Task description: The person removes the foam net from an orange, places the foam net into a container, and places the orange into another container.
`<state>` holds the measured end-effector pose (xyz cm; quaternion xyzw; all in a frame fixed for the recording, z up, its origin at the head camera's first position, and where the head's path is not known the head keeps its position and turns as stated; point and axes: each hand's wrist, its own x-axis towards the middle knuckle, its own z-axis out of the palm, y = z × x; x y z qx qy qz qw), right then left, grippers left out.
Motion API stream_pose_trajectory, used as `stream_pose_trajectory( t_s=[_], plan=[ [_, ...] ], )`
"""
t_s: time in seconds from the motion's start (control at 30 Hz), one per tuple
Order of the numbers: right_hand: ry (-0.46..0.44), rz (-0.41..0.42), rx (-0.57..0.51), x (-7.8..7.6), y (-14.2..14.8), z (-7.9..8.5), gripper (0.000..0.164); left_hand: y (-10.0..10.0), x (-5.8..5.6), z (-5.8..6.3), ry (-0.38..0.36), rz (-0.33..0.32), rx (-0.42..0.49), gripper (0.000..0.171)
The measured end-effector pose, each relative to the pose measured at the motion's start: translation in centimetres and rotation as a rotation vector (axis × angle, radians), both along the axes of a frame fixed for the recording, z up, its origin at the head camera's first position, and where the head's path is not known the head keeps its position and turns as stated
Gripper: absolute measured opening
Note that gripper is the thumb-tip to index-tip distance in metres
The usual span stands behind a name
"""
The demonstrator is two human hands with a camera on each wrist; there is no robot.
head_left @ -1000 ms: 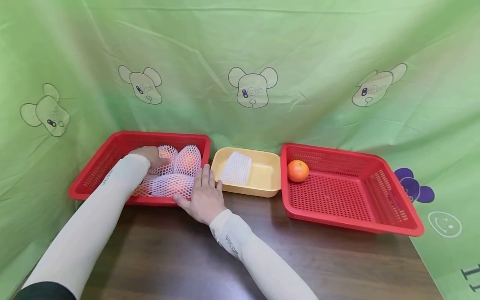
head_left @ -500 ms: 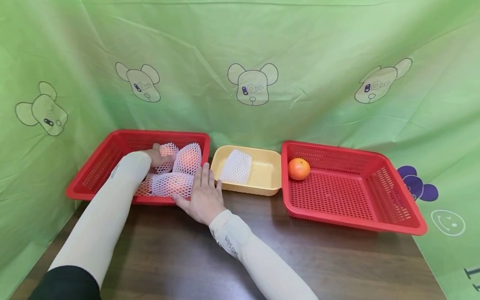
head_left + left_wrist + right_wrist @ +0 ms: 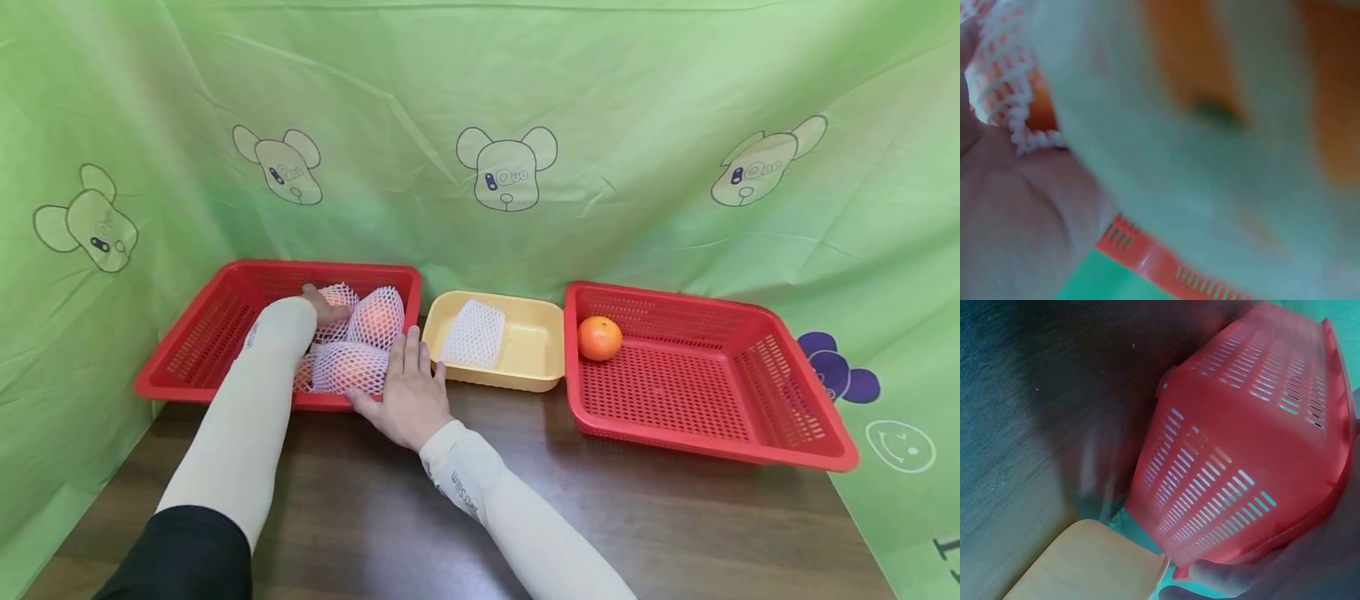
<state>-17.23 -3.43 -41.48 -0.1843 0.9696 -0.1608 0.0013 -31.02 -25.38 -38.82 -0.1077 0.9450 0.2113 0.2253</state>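
Note:
My left hand (image 3: 327, 310) reaches into the left red basket (image 3: 187, 393) and grips an orange in a white foam net (image 3: 339, 296), thumb across its near side. In the left wrist view the palm (image 3: 1016, 206) lies close against the net's open end (image 3: 1019, 119); most fingers are hidden. Another netted orange (image 3: 377, 318) sits just to the right, and more netted fruit (image 3: 351, 368) lies in front, along the near wall. My right hand (image 3: 412, 392) rests with straight fingers on the basket's near right corner; its fingers (image 3: 1222, 575) show at the rim in the right wrist view.
A yellow tray (image 3: 528, 350) holding a flat white foam net (image 3: 474, 333) stands between the two baskets. On the right, a second red basket (image 3: 712, 450) holds one bare orange (image 3: 599, 337). Green cloth (image 3: 390, 225) hangs behind the wooden table (image 3: 525, 467).
My left hand and forearm have shifted right, and the hand sits further around the back netted orange. The right hand has stayed at the basket corner.

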Motion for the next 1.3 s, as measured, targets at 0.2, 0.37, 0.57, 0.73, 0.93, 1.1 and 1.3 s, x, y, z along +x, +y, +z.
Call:
stream_pose_trajectory(
  t_s=[0.2,0.37,0.57,0.73,0.93,1.1,1.3],
  plan=[
    [-0.02,0.009,-0.005,0.2,-0.4,-0.1,0.103,-1.4,0.0,0.2,-0.003,-0.04,-0.051,0.112],
    [-0.009,0.009,-0.005,0.2,-0.6,-0.1,0.103,-3.2,0.2,0.5,0.051,-0.032,-0.042,0.115],
    [-0.012,0.005,-0.005,0.2,-0.5,0.1,0.103,-5.5,1.4,2.1,0.149,-0.028,0.017,0.11],
    [0.0,0.002,-0.003,0.0,-0.3,0.1,0.103,-6.9,2.4,4.0,0.211,-0.072,0.08,0.11],
    [0.005,0.004,0.011,0.0,0.0,0.2,0.103,-7.7,3.7,5.5,0.361,-0.097,0.185,0.105],
    [-0.005,0.007,0.006,0.0,0.2,0.2,0.104,-7.8,4.6,6.1,0.506,-0.09,0.306,0.102],
    [-0.002,0.005,0.006,0.0,0.1,0.3,0.104,-6.9,6.7,6.9,0.583,-0.133,0.348,0.096]
  ],
)
